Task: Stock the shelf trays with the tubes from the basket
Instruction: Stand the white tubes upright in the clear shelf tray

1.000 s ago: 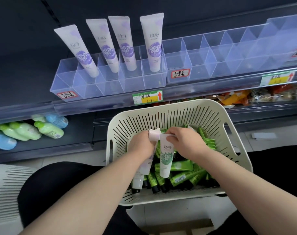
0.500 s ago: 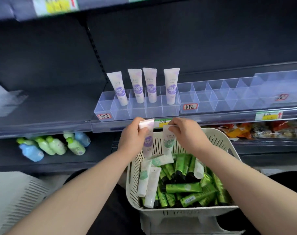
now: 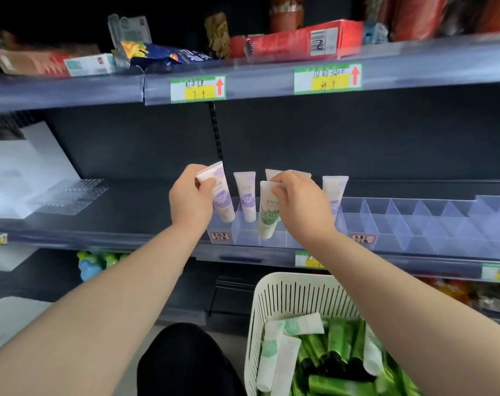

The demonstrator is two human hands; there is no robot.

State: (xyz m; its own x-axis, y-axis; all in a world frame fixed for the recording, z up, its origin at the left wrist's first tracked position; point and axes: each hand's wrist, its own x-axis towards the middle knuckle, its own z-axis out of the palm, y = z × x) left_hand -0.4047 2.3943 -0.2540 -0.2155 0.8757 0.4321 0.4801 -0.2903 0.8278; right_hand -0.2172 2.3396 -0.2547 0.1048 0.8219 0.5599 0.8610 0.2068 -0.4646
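- Head view, bottom edge: a dark-clothed knee [image 3: 186, 364] sits left of a white slotted basket [image 3: 271, 298] in the lower right of the frame.
- Inside the basket lie many green tubes [image 3: 338, 335] and a few white tubes [image 3: 273, 355], heaped on their sides.
- Both bare forearms reach up from the lower corners toward the middle shelf.
- Left hand [image 3: 190, 200], centre of frame, pinches the flat top end of a tilted purple-label tube [image 3: 222, 197] between thumb and curled fingers; its lower end dips into the leftmost slot of the clear tray [image 3: 414, 227].
- Right hand [image 3: 303, 204] pinches the top of a green-label tube [image 3: 268, 214] with thumb and fingertips. The tube hangs cap down before the tray's front row; whether it is inside a slot I cannot tell.
- More purple-label tubes stand upright in the tray, one [image 3: 247, 195] between the hands and one [image 3: 335, 190] right of the right hand.
- Top of frame: yellow price tags [image 3: 198, 88] and a red box [image 3: 305, 41] on the upper shelf.
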